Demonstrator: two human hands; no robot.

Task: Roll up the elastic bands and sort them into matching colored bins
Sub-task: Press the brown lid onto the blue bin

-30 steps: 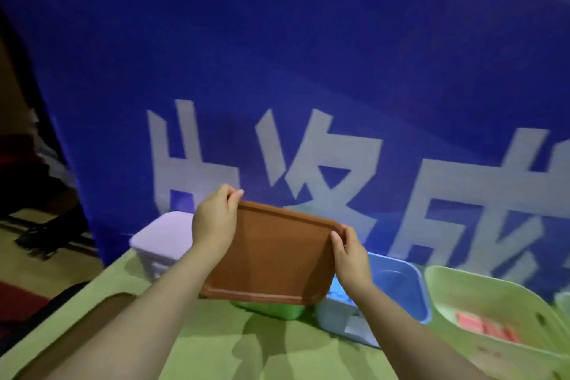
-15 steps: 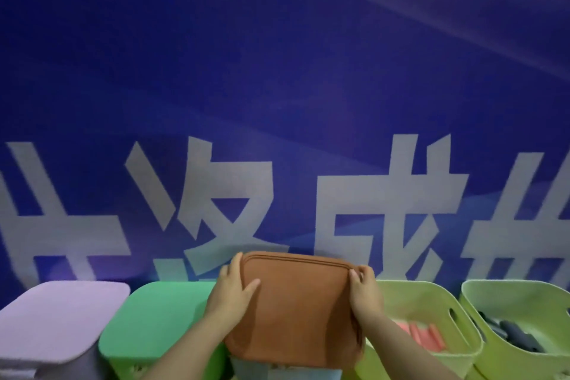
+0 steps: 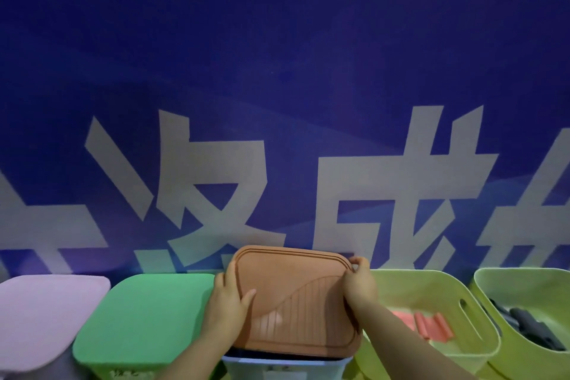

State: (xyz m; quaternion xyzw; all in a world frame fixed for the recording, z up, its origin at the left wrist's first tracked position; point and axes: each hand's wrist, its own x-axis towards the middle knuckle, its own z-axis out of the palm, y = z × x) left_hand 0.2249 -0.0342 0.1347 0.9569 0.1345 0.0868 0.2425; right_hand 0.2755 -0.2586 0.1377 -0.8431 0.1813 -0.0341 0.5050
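Gripping the brown lid (image 3: pixel 296 284) by its edges, the left hand (image 3: pixel 229 298) and right hand (image 3: pixel 359 282) should keep it level over the blue bin (image 3: pixel 279 368).

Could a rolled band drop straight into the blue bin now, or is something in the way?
Yes: the brown lid, gripped by the left hand and right hand, lies over the blue bin and blocks its opening.
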